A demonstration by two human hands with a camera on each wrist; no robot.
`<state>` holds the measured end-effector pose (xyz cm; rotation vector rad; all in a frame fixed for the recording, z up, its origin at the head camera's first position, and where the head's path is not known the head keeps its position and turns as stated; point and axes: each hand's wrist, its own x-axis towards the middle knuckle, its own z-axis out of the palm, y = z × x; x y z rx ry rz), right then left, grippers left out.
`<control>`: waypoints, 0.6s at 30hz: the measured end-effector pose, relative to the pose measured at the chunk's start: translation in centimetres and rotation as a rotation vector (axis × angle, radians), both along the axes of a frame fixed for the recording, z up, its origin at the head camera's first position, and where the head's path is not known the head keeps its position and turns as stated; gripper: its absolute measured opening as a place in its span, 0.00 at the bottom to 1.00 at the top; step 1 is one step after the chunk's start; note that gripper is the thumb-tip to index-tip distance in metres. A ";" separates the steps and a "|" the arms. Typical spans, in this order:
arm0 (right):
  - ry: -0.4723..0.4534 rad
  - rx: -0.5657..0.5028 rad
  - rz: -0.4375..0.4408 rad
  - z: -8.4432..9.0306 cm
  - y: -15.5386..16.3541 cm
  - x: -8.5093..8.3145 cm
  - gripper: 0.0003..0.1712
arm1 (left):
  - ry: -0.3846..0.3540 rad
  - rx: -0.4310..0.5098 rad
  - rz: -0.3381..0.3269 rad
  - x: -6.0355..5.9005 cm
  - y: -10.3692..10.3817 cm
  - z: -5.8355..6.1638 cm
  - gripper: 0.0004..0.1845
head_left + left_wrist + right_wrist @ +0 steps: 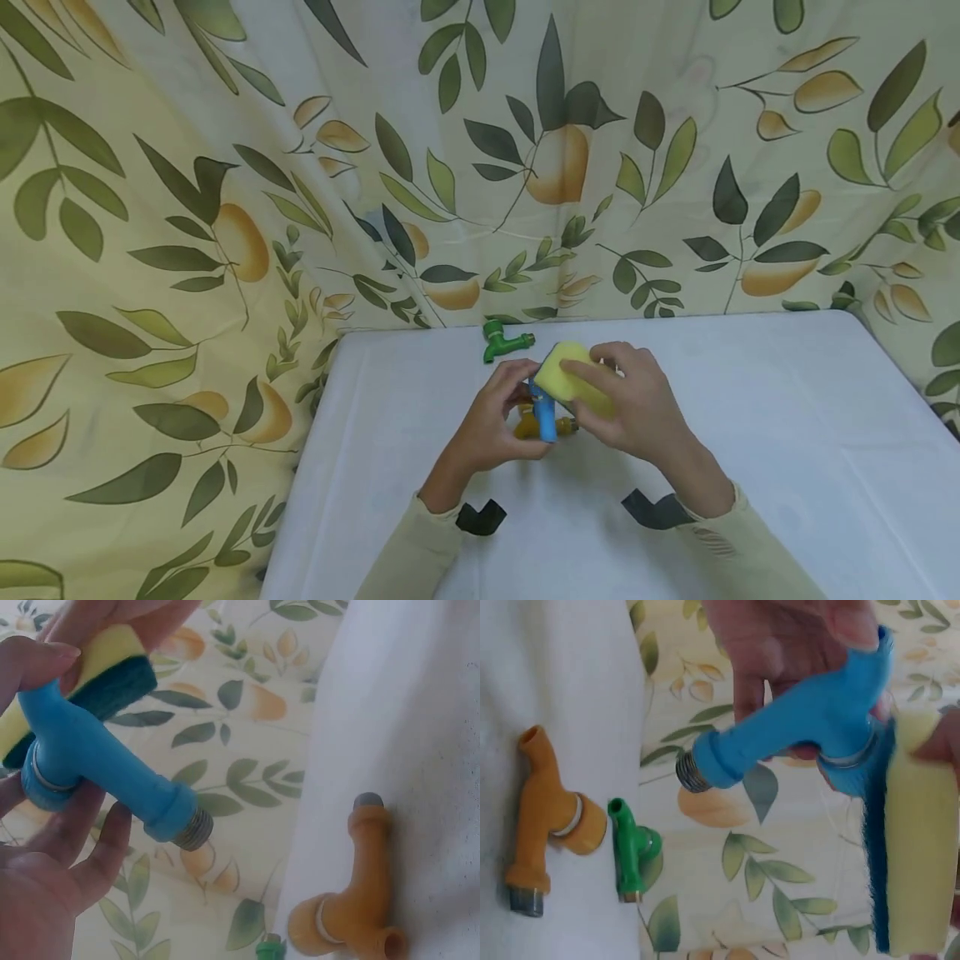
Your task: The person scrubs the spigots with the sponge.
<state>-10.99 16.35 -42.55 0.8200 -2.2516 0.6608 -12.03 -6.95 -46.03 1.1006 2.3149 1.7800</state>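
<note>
A blue tap [112,757] with a threaded metal end is held up by my left hand [491,421], thumb at its spout and fingers under its body. My right hand [641,408] grips a yellow sponge [570,375] with a dark green scouring side. That scouring side [879,847] lies against the round end of the blue tap in the right wrist view. Beneath the hands, an orange tap [544,817] lies on the white table, partly covered by the blue one in the head view. Farther back lies a smaller green tap [504,340].
The white table [787,433] reaches up to a curtain [637,167] printed with leaves and fruit, which hangs behind it and along its left side. Dark bands [482,517] show at both sleeves' cuffs.
</note>
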 end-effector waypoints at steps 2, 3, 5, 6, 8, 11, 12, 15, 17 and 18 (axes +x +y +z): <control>-0.001 0.002 -0.007 0.1 -0.1 0.0 0.22 | 0.010 -0.008 0.002 0.0 0.0 0.0 0.47; -0.010 0.001 0.007 0.1 -0.2 0.0 0.22 | 0.017 -0.013 0.008 0.0 0.0 0.0 0.48; -0.037 0.012 0.048 0.1 -0.2 0.2 0.22 | 0.025 -0.017 0.016 -0.1 0.0 -0.1 0.48; -0.047 0.018 0.062 0.1 -0.1 0.3 0.23 | 0.028 -0.019 0.021 -0.1 -0.1 -0.1 0.49; -0.070 0.009 0.064 0.1 -0.1 0.4 0.23 | 0.031 -0.017 0.022 0.0 -0.1 -0.2 0.49; -0.109 -0.018 0.040 0.3 -0.2 0.6 0.23 | 0.045 -0.025 0.024 0.0 0.0 -0.3 0.48; -0.116 -0.014 0.042 0.4 -0.3 0.7 0.24 | 0.051 -0.031 0.035 0.0 0.0 -0.2 0.48; -0.143 0.042 0.102 0.7 -0.5 1.5 0.24 | 0.051 -0.045 0.081 -0.1 0.0 -0.1 0.48; -0.124 0.086 0.124 0.8 -0.3 1.7 0.24 | 0.045 -0.042 0.105 -0.1 -0.1 0.0 0.49; -0.115 0.090 0.118 0.7 -0.3 1.7 0.23 | 0.047 -0.037 0.108 -0.1 -0.1 -0.1 0.49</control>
